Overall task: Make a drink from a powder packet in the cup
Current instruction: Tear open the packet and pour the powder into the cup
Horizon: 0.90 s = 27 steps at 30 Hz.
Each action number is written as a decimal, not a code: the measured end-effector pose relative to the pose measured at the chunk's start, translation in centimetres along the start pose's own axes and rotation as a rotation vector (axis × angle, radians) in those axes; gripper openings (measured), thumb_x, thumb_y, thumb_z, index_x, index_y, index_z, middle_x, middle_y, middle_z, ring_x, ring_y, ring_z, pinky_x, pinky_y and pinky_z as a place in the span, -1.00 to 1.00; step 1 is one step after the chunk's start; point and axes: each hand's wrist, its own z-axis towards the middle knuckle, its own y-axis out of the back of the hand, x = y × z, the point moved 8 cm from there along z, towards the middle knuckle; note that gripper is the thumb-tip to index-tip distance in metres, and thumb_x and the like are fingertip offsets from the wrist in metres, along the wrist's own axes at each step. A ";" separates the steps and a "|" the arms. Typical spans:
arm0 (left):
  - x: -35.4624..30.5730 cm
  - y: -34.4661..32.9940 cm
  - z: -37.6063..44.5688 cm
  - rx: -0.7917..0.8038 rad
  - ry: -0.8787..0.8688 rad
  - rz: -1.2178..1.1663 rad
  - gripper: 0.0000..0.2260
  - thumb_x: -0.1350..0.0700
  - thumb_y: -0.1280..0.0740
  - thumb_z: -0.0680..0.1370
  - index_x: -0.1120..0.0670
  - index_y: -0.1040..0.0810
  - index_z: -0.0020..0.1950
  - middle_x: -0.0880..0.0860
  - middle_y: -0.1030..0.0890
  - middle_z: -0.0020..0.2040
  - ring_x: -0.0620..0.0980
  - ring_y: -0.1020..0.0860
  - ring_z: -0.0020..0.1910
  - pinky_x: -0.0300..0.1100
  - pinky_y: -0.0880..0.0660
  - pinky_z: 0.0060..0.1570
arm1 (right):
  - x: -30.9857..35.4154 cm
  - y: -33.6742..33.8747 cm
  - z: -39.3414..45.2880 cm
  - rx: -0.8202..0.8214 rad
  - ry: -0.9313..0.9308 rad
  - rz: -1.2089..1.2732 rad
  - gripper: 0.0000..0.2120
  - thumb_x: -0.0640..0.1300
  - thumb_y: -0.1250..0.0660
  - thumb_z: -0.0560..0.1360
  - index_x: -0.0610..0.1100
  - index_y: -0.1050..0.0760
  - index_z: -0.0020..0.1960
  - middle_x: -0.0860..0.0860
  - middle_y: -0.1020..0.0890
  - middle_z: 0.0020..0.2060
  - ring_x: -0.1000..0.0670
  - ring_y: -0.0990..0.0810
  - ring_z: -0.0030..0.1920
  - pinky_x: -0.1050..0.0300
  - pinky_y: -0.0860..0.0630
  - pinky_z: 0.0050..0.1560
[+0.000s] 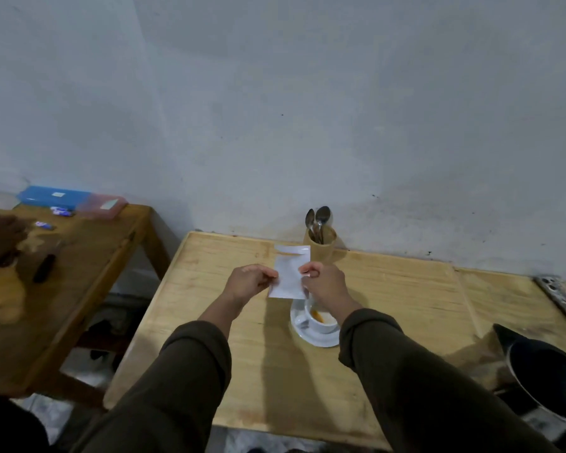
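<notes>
Pale wooden table (209,308): my left hand (249,282) and right hand (324,282) pinch a white packet (290,273) by its side edges. At 6 o'clock of it, the cup (322,322) on its saucer (314,340) is partly hidden by my right wrist; packet print unreadable.

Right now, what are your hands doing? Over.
Left hand and right hand both pinching packet. Cup on saucer below. Nothing in the way.

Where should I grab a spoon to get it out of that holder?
Grab a spoon by its bowl end, coming straight down from above. The spoons stand bowl-up in the tall wooden holder by the wall, with their handles hidden inside, so only the rounded tops stick out. Pinch one top and lift straight up, so the holder probably won't tip.
</notes>
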 end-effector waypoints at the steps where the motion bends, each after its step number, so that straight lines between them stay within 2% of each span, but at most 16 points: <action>1: 0.4 0.7 0.2 -0.010 0.006 0.050 -0.70 0.42 -0.19 0.49 0.18 -0.65 -0.28 0.02 -0.68 -0.35 0.00 -0.60 -0.23 -0.29 -0.59 -0.14 | 0.3 -0.9 0.2 0.010 0.027 -0.070 -0.75 -0.37 -0.25 0.42 -0.21 -0.60 0.04 -0.11 -0.59 -0.22 -0.03 -0.53 -0.27 0.33 -0.41 -0.30; 3: 1.0 1.7 0.3 -0.020 -0.017 0.272 -0.79 0.31 -0.29 0.48 0.14 -0.70 -0.20 0.03 -0.68 -0.31 -0.06 -0.62 -0.24 -0.26 -0.56 -0.08 | 0.7 -2.4 0.7 0.012 0.063 -0.214 -0.76 -0.37 -0.25 0.41 -0.22 -0.60 0.01 -0.07 -0.57 -0.18 -0.07 -0.53 -0.12 0.27 -0.37 -0.15; 5: 1.8 2.1 0.2 -0.022 -0.035 0.429 -0.87 0.24 -0.37 0.48 0.18 -0.71 -0.06 0.08 -0.67 -0.28 -0.24 -0.60 -0.38 -0.38 -0.52 -0.22 | 0.3 -3.9 1.3 0.007 0.039 -0.299 -0.80 -0.38 -0.25 0.42 -0.25 -0.60 -0.06 -0.15 -0.63 -0.13 -0.15 -0.58 -0.03 0.15 -0.45 -0.08; 6: 2.2 2.3 0.2 -0.040 -0.041 0.462 -0.86 0.23 -0.38 0.48 0.21 -0.70 -0.01 0.11 -0.69 -0.22 -0.26 -0.60 -0.38 -0.41 -0.51 -0.27 | 0.0 -4.8 1.6 0.017 0.025 -0.335 -0.82 -0.38 -0.24 0.42 -0.27 -0.61 -0.09 -0.19 -0.64 -0.10 -0.17 -0.59 -0.02 0.12 -0.47 -0.06; 8: 3.0 2.9 0.3 -0.087 -0.052 0.541 -0.82 0.23 -0.39 0.47 0.22 -0.69 0.03 0.14 -0.71 -0.07 -0.11 -0.65 -0.19 -0.44 -0.49 -0.19 | -0.5 -6.7 2.0 0.058 0.024 -0.437 -0.83 -0.35 -0.22 0.46 -0.28 -0.59 -0.14 -0.21 -0.63 -0.12 -0.17 -0.59 -0.02 0.14 -0.42 -0.13; 10: 4.2 3.6 0.7 -0.109 -0.048 0.633 -0.81 0.20 -0.39 0.46 0.18 -0.69 0.04 0.10 -0.72 0.01 -0.01 -0.65 0.02 -0.40 -0.41 -0.02 | -1.0 -8.9 2.2 0.126 0.056 -0.617 -0.81 -0.29 -0.17 0.53 -0.26 -0.57 -0.06 -0.22 -0.60 -0.03 -0.18 -0.57 0.04 0.11 -0.39 -0.11; 12: 6.0 4.2 1.2 -0.109 -0.017 0.683 -0.79 0.17 -0.39 0.46 0.15 -0.69 0.07 0.10 -0.72 0.04 -0.01 -0.64 0.08 -0.41 -0.34 -0.01 | -1.7 -11.1 2.2 0.203 0.111 -0.862 -0.77 -0.19 -0.16 0.56 -0.24 -0.53 0.10 -0.19 -0.57 0.11 -0.18 -0.52 0.14 0.04 -0.44 0.06; 15: 8.1 4.2 1.8 -0.072 -0.024 0.766 -0.81 0.18 -0.36 0.46 0.19 -0.68 0.02 0.15 -0.71 -0.02 0.08 -0.64 0.03 -0.37 -0.30 -0.14 | -2.8 -13.3 1.9 0.244 0.175 -1.109 -0.73 -0.06 -0.21 0.52 -0.15 -0.55 0.11 -0.14 -0.57 0.11 -0.17 -0.42 0.19 -0.06 -0.39 0.15; 18: 9.1 3.9 2.1 -0.044 -0.061 0.830 -0.81 0.20 -0.36 0.44 0.20 -0.68 0.00 0.17 -0.69 -0.02 0.11 -0.62 0.01 -0.22 -0.42 -0.06 | -3.3 -13.8 1.9 0.226 0.171 -1.157 -0.75 -0.10 -0.19 0.51 -0.12 -0.56 0.10 -0.10 -0.57 0.12 -0.15 -0.36 0.26 -0.09 -0.33 0.18; 22: 9.8 3.4 2.5 -0.036 -0.115 0.927 -0.87 0.13 -0.35 0.40 0.10 -0.68 -0.17 0.08 -0.69 -0.17 0.08 -0.61 -0.10 -0.18 -0.48 -0.15 | -3.0 -13.6 2.2 0.190 0.168 -1.148 -0.74 -0.16 -0.18 0.50 -0.13 -0.55 0.11 -0.10 -0.56 0.15 -0.15 -0.34 0.27 -0.09 -0.32 0.19; 24: 9.7 3.3 2.5 -0.059 -0.145 0.949 -0.88 0.11 -0.36 0.41 0.06 -0.69 -0.15 0.07 -0.69 -0.16 0.10 -0.60 -0.06 -0.14 -0.51 -0.13 | -2.8 -13.4 2.3 0.162 0.172 -1.146 -0.75 -0.11 -0.22 0.49 -0.13 -0.55 0.12 -0.09 -0.53 0.15 -0.14 -0.35 0.25 -0.09 -0.32 0.19; 27: 9.1 3.0 2.2 -0.082 -0.182 0.994 -0.82 0.11 -0.35 0.45 0.09 -0.68 0.01 0.08 -0.69 -0.02 0.11 -0.52 0.11 -0.08 -0.46 0.01 | -2.6 -12.8 2.2 0.106 0.195 -1.111 -0.75 -0.07 -0.24 0.47 -0.07 -0.58 0.09 -0.08 -0.49 0.15 -0.13 -0.36 0.22 -0.08 -0.31 0.22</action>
